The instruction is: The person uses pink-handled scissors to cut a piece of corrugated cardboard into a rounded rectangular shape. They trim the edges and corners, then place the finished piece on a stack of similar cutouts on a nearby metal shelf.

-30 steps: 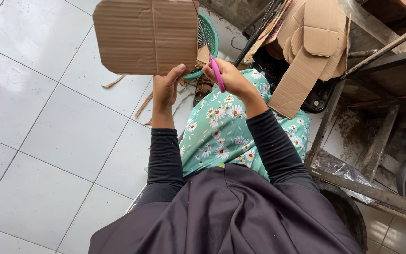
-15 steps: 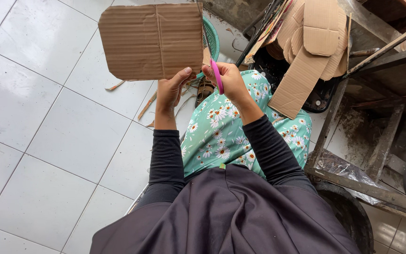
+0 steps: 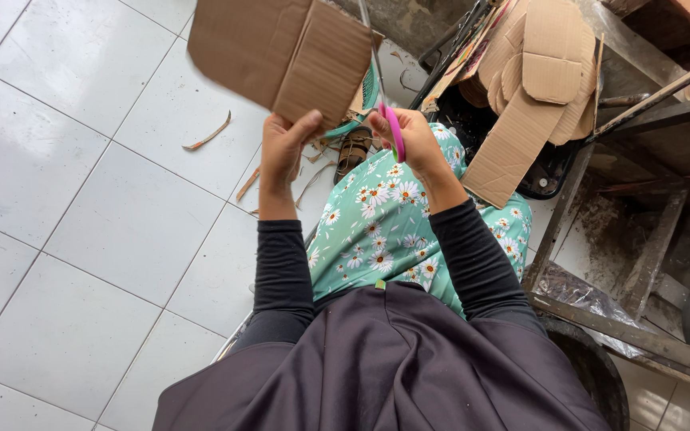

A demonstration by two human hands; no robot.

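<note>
Largest item: the white tiled floor [image 3: 105, 231], which takes up the left half of the view.

On the right stands a rough wooden frame [image 3: 640, 263], dirty and weathered. Against it leans a stack of cut cardboard pieces [image 3: 533, 88], plain brown, with rounded tabs and flaps and no labels or print legible. A dark tub [image 3: 549, 172] sits under the stack.

Change noted: half a second ago the cardboard sheet [image 3: 281, 56] was held flat and square to the camera. It is now tilted and folded along a crease, with its right panel angled toward the person, and it appears slightly blurred. The scissors have moved up to its right edge. In my judgement, the sheet is being turned to bring a new edge to the blades and cutting is in progress.

The sheet is held in the air above the lap, over a green flowered skirt [image 3: 393, 223].

Left hand [image 3: 285, 148]: thumb and fingers are clamped on the sheet's lower edge.

Right hand [image 3: 413, 140]: fingers are closed through the pink handles of the scissors [image 3: 393, 128], with the blade pointing up beside the sheet.

Smallest items: brown cardboard strips [image 3: 209, 136] lie scattered on the tiles near the person's sandal [image 3: 353, 152].
</note>
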